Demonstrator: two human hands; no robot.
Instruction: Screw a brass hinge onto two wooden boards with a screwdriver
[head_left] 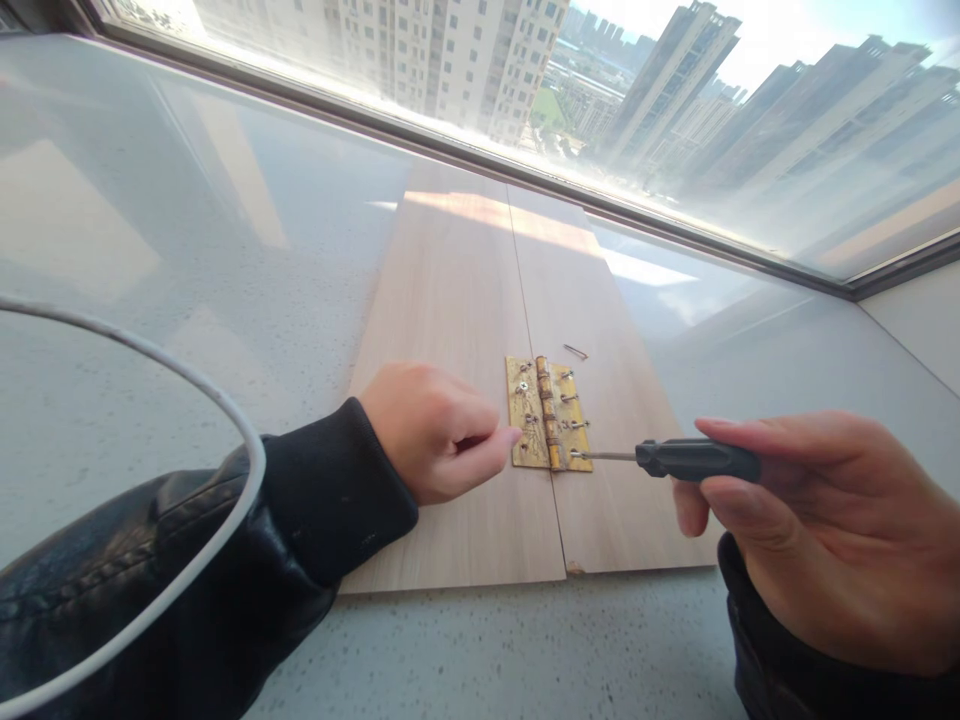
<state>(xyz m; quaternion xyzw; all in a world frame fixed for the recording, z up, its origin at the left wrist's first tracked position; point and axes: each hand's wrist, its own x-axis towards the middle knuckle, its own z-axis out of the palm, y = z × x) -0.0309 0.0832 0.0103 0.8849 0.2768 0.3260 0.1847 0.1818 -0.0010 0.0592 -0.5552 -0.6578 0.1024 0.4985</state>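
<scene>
A worn brass-coloured hinge (531,440) lies across the seam between two pale wooden boards (450,270). Several screws stick up from its two leaves. In my right hand (832,520) is a screwdriver (697,460) with a dark handle, pinched between thumb and fingers. Its thin shaft points left, with the tip at the screw (576,455) in the hinge's lower right corner. My left hand (439,430) is curled closed on the left board, one digit's tip at the hinge's left edge. Whatever the curled fingers might enclose is hidden.
One loose screw (576,352) lies on the right board above the hinge. A white cable (225,400) loops past my left sleeve. The boards rest on a speckled grey counter (480,650), with a window frame (450,155) along the far side.
</scene>
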